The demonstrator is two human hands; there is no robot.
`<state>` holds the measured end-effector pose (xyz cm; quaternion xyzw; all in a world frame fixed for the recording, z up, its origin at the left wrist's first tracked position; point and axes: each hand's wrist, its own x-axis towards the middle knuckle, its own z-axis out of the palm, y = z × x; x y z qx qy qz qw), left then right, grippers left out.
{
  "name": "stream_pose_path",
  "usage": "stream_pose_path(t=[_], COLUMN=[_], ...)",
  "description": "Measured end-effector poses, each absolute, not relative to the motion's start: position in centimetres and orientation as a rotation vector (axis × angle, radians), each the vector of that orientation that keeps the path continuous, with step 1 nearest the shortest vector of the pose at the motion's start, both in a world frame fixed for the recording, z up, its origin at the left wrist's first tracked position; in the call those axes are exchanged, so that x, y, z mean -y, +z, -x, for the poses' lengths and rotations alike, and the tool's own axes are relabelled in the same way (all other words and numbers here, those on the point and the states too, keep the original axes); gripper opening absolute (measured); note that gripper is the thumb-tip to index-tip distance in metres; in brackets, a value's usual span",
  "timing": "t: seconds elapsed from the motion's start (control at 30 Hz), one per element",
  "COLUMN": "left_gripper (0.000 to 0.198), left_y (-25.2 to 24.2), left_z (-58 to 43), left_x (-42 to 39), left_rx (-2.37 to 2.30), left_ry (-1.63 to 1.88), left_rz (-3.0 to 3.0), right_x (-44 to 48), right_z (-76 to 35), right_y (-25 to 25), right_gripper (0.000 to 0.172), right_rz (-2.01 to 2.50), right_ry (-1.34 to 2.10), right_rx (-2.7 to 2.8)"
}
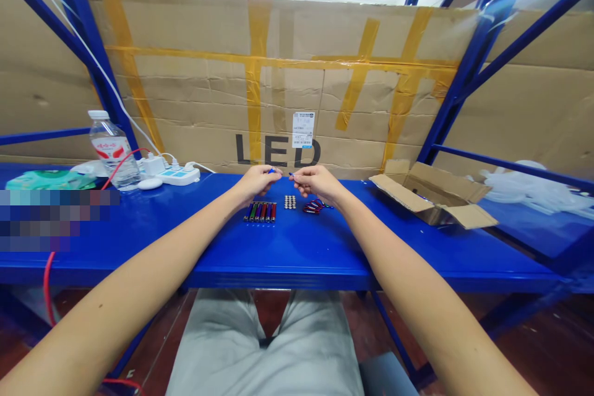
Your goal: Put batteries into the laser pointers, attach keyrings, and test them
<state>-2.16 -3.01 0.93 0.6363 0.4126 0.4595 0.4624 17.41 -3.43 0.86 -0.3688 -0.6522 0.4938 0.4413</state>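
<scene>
My left hand (258,184) is closed in a pinch on a small blue piece (272,171), just above the back of the blue table. Facing it a short gap away, my right hand (319,183) pinches another small blue piece (291,174); its exact shape is too small to tell. Below my left hand lies a neat row of several shiny coloured tubes (260,212) in red, green and purple. Small silver button-like discs (290,202) stand in rows between the hands. Under my right hand is a little heap of red and blue metallic clips or loops (314,206).
An open cardboard box (431,192) sits on the right of the table (297,253). At left are a water bottle (114,151), a white power strip (174,174) with cables and a green packet (51,180). A large cardboard panel (204,93) closes off the back.
</scene>
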Motion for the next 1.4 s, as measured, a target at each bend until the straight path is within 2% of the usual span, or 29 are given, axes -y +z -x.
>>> stream_pose_path(t=[0.23, 0.63, 0.8, 1.0, 1.2, 1.4], left_gripper=[0.019, 0.022, 0.023, 0.021, 0.013, 0.014], left_y=[0.3, 0.0, -0.3, -0.2, -0.4, -0.5], left_z=[1.6, 1.7, 1.6, 1.6, 0.9, 1.1], left_x=[3.3, 3.4, 3.4, 3.4, 3.4, 3.6], left_rx=[-0.877, -0.987, -1.062, -1.042, -0.95, -0.959], left_ry=[1.29, 1.389, 1.366, 1.321, 1.249, 1.209], left_rz=[-2.174, -2.282, -2.306, -2.287, -1.824, -1.919], right_x=[4.3, 4.5, 4.6, 4.0, 3.3, 3.8], right_z=[-17.2, -16.5, -16.0, -16.5, -17.1, -17.0], right_y=[1.1, 1.8, 1.4, 1.0, 0.3, 0.4], right_gripper=[0.013, 0.021, 0.022, 0.014, 0.006, 0.013], right_rz=[0.83, 0.906, 0.973, 1.005, 0.977, 1.074], right_ry=[1.335, 1.328, 0.937, 0.588, 0.121, -0.095], right_rx=[1.61, 1.428, 1.669, 1.926, 2.117, 2.272])
